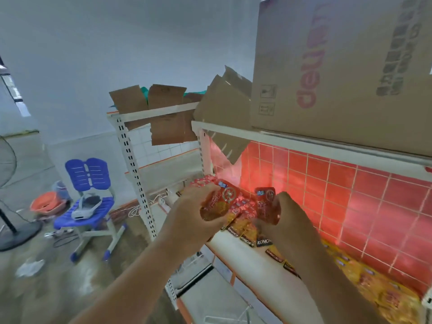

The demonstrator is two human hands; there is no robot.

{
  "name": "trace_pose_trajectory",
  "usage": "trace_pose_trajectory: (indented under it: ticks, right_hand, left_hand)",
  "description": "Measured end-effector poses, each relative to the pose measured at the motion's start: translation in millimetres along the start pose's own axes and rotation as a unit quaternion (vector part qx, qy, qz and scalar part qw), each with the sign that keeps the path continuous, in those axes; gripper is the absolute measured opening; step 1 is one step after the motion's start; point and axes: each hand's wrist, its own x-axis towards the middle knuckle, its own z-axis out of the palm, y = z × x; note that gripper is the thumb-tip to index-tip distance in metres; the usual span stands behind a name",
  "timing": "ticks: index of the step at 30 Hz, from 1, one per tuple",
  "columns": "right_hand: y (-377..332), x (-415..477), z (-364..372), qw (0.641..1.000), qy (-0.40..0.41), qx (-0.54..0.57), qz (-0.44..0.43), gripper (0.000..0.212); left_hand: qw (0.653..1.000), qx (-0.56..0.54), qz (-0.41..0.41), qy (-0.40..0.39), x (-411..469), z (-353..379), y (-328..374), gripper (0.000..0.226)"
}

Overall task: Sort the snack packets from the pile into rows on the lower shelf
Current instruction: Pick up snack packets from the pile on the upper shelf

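My left hand [198, 216] grips a red snack packet [221, 202] held up above the left end of the lower shelf [231, 249]. My right hand [284, 220] holds a second, smaller red packet [265, 203] just to its right. Under both hands lies a pile of red and yellow packets [243, 220]. A row of yellow packets with black labels [264, 242] runs along the shelf toward the right, and more yellow packets [378, 291] fill the shelf near the red tiled back wall.
A large cardboard box [339, 66] sits on the upper shelf [304, 141], with folded cardboard [224, 108] to its left. A white shelf upright [135, 174] stands at left. On the floor are a blue chair [88, 202], an orange basin [46, 202] and a fan base [16, 232].
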Motion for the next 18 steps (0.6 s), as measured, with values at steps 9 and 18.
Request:
trace_pose_trajectory:
  ticks: [9,18]
  right_hand:
    - [68,45,66,0.992,-0.043,-0.074,0.097,0.049]
    - [102,64,139,0.977,-0.028,-0.091,0.193,0.051]
  left_hand:
    - [0.993,0.036,-0.045,-0.101,53,93,-86,0.07]
    - [0.979,0.039,-0.037,-0.197,96,181,-159,0.058]
